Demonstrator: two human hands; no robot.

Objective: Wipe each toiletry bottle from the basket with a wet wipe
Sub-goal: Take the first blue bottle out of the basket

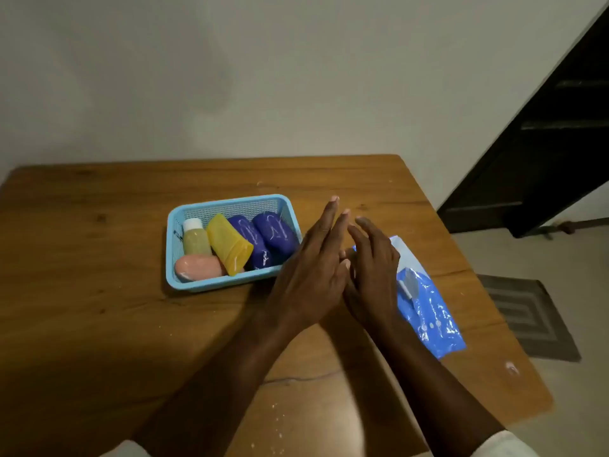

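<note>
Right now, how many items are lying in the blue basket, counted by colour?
Dark blue: 2, dark blue bottle and second dark blue bottle
Yellow: 1, yellow tube
Pale green with white cap: 1, small bottle
Pink: 1, pink container
Total: 5 in the basket

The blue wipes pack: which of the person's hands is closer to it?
Right. The right hand hovers over the blue wipes pack, covering its far end; the left hand is between it and the basket.
</note>
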